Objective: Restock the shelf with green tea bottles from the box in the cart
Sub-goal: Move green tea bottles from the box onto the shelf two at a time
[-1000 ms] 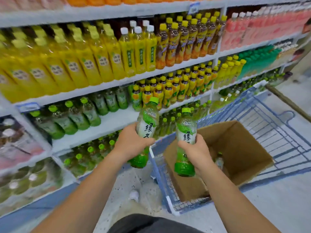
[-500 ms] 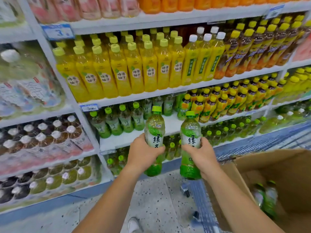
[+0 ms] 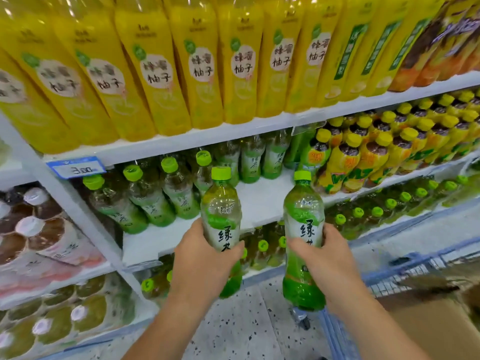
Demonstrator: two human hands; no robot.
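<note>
Clear plastic green-capped tea bottles fill both fists: left hand point(image 3: 205, 258) wraps one bottle point(image 3: 220, 216), right hand point(image 3: 330, 258) another point(image 3: 304, 229). Similar bottles point(image 3: 145, 198) flank the white shelf point(image 3: 259, 203) gap ahead.

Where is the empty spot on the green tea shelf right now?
In the head view the bare white patch of shelf lies centre frame, directly behind the two held bottles, between the green tea row on its left and the yellow-capped bottles on its right.

White store shelving point(image 3: 166, 149) fills the upper frame; speckled terrazzo floor point(image 3: 241, 331) shows at bottom centre, evenly lit.
</note>
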